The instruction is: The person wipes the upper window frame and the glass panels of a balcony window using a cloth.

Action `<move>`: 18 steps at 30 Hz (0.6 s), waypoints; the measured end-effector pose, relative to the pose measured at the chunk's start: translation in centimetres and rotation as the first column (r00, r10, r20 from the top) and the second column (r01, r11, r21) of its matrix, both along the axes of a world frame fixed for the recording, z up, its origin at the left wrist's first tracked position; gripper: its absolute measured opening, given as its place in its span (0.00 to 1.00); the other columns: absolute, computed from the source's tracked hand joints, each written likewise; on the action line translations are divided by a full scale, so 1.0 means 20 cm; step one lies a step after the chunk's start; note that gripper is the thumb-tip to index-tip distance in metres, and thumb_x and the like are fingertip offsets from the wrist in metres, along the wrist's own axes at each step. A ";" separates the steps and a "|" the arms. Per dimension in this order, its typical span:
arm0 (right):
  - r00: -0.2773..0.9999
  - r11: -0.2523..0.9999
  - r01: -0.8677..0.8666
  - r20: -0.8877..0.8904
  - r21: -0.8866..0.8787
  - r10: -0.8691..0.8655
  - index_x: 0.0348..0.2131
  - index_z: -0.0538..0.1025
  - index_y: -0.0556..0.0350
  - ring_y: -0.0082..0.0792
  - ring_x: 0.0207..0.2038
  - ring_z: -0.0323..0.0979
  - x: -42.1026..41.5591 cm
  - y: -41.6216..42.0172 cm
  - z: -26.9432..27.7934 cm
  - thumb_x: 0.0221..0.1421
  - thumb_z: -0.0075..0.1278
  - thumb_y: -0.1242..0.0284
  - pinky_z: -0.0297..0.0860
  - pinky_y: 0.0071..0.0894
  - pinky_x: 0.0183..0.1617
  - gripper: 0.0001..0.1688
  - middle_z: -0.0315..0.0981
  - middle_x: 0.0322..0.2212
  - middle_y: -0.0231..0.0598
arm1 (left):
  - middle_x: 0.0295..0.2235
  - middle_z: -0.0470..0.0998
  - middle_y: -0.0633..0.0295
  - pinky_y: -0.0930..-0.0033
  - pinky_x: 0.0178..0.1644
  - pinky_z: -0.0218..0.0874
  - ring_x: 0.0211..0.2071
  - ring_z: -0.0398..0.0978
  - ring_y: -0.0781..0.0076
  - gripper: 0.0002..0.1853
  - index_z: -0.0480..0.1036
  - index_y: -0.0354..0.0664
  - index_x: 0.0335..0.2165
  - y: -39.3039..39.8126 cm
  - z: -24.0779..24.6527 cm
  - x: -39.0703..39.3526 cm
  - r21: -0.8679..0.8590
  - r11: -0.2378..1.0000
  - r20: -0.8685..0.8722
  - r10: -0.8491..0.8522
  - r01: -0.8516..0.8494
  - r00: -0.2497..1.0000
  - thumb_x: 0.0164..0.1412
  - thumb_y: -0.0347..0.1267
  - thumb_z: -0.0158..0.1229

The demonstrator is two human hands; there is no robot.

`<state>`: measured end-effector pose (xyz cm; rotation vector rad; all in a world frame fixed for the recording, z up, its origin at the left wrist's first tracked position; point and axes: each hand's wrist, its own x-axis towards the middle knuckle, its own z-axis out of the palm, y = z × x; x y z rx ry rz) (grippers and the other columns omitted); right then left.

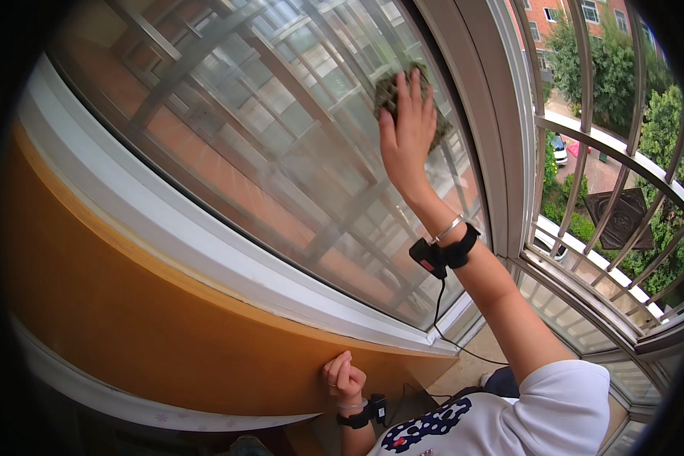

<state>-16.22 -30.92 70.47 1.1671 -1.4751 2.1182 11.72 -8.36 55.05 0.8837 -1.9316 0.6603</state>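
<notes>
My right hand (413, 128) lies spread over a crumpled dark green cloth (392, 94), pressing it flat against a large window pane (296, 154). The cloth sits in the upper right part of the glass, close to the grey window frame (484, 114). Cloudy smears show on the pane below and left of it. Low in the view, my left hand (345, 376) is curled with its fingers closed, beside the edge of an orange-brown wooden panel (176, 342). I see nothing in it; whether it touches the panel, I cannot tell.
A white sill (205, 245) runs along the pane's lower edge. To the right, metal window bars (584, 188) hold a dark square panel (618, 218); trees and parked cars lie beyond. Each wrist carries a strapped black device (430, 258), and a black cable (438, 319) hangs from the right one.
</notes>
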 end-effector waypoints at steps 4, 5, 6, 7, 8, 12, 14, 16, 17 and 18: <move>0.899 0.909 -0.117 -0.432 -0.401 -0.075 0.56 0.59 0.58 0.52 0.60 0.51 0.07 -0.07 1.01 0.51 0.46 0.69 0.49 0.52 0.62 0.34 0.52 0.58 0.49 | 0.31 0.73 0.56 0.71 0.28 0.67 0.26 0.73 0.63 0.13 0.63 0.39 0.37 -0.02 0.01 -0.04 -0.011 0.999 -0.003 -0.035 0.035 0.999 0.52 0.15 0.45; 0.864 0.848 -0.172 -0.491 -0.502 -0.115 0.55 0.60 0.64 0.51 0.61 0.50 0.11 -0.04 1.15 0.50 0.46 0.71 0.49 0.50 0.62 0.33 0.50 0.58 0.53 | 0.31 0.73 0.56 0.70 0.29 0.67 0.27 0.73 0.63 0.13 0.63 0.39 0.36 -0.02 0.00 -0.04 -0.018 0.999 -0.016 -0.038 0.038 0.999 0.52 0.15 0.45; 0.830 0.814 -0.267 -0.553 -0.516 -0.078 0.55 0.61 0.61 0.49 0.60 0.51 0.16 -0.02 1.22 0.51 0.45 0.70 0.50 0.49 0.62 0.31 0.51 0.58 0.50 | 0.31 0.73 0.57 0.69 0.29 0.67 0.27 0.73 0.63 0.13 0.63 0.39 0.36 -0.02 0.00 -0.05 -0.019 0.999 -0.024 -0.040 0.040 0.999 0.52 0.15 0.45; 0.788 0.774 -0.361 -0.614 -0.521 -0.046 0.55 0.61 0.57 0.47 0.60 0.52 0.19 0.00 1.27 0.53 0.44 0.69 0.50 0.48 0.61 0.30 0.53 0.58 0.47 | 0.31 0.73 0.57 0.69 0.30 0.67 0.27 0.74 0.63 0.13 0.64 0.40 0.36 -0.01 0.00 -0.06 -0.021 0.999 -0.032 -0.043 0.042 0.999 0.52 0.15 0.45; 0.732 0.769 -0.379 -0.675 -0.515 -0.092 0.55 0.59 0.60 0.45 0.58 0.55 0.21 0.02 1.17 0.51 0.46 0.69 0.52 0.45 0.61 0.33 0.53 0.58 0.48 | 0.31 0.74 0.58 0.68 0.32 0.67 0.27 0.74 0.63 0.13 0.64 0.40 0.36 0.01 0.01 -0.07 -0.001 1.000 -0.032 -0.022 0.022 0.999 0.52 0.15 0.46; 0.102 0.843 -0.536 -0.995 -0.053 0.003 0.58 0.55 0.61 0.40 0.62 0.51 0.31 0.20 0.36 0.55 0.42 0.77 0.63 0.37 0.59 0.31 0.46 0.61 0.43 | 0.35 0.75 0.61 0.71 0.32 0.67 0.29 0.74 0.66 0.13 0.65 0.42 0.36 0.05 -0.02 -0.01 -0.007 1.000 -0.013 -0.018 0.018 1.000 0.50 0.18 0.52; -0.297 0.822 -0.391 -0.902 0.415 0.314 0.61 0.48 0.58 0.37 0.64 0.44 0.19 0.30 -0.25 0.56 0.35 0.83 0.70 0.27 0.52 0.34 0.35 0.64 0.36 | 0.34 0.75 0.61 0.72 0.32 0.67 0.29 0.74 0.67 0.14 0.65 0.42 0.37 0.06 -0.02 -0.03 0.000 0.999 -0.010 -0.042 0.042 0.999 0.50 0.19 0.53; -0.475 0.790 -0.325 -0.812 0.520 0.339 0.62 0.48 0.52 0.29 0.64 0.44 0.07 0.27 -0.70 0.60 0.32 0.74 0.65 0.21 0.52 0.31 0.36 0.64 0.30 | 0.34 0.75 0.61 0.73 0.32 0.68 0.29 0.74 0.67 0.14 0.66 0.42 0.38 0.05 -0.02 -0.05 0.013 0.997 -0.002 -0.073 0.073 0.997 0.50 0.20 0.54; -0.538 0.609 -0.232 -0.622 0.758 0.569 0.62 0.49 0.48 0.26 0.64 0.44 0.02 0.26 -0.84 0.62 0.30 0.69 0.58 0.24 0.58 0.30 0.37 0.64 0.29 | 0.34 0.75 0.62 0.73 0.32 0.68 0.29 0.74 0.68 0.14 0.66 0.42 0.38 0.04 -0.02 -0.06 0.015 0.997 0.007 -0.076 0.076 0.997 0.50 0.20 0.54; -0.541 0.396 -0.127 -0.399 0.909 0.741 0.62 0.50 0.45 0.23 0.64 0.43 -0.04 0.26 -0.98 0.63 0.28 0.64 0.50 0.28 0.64 0.29 0.38 0.64 0.28 | 0.34 0.75 0.62 0.73 0.32 0.68 0.29 0.74 0.68 0.14 0.66 0.42 0.38 0.03 -0.02 -0.06 0.017 0.997 0.016 -0.077 0.077 0.997 0.50 0.20 0.54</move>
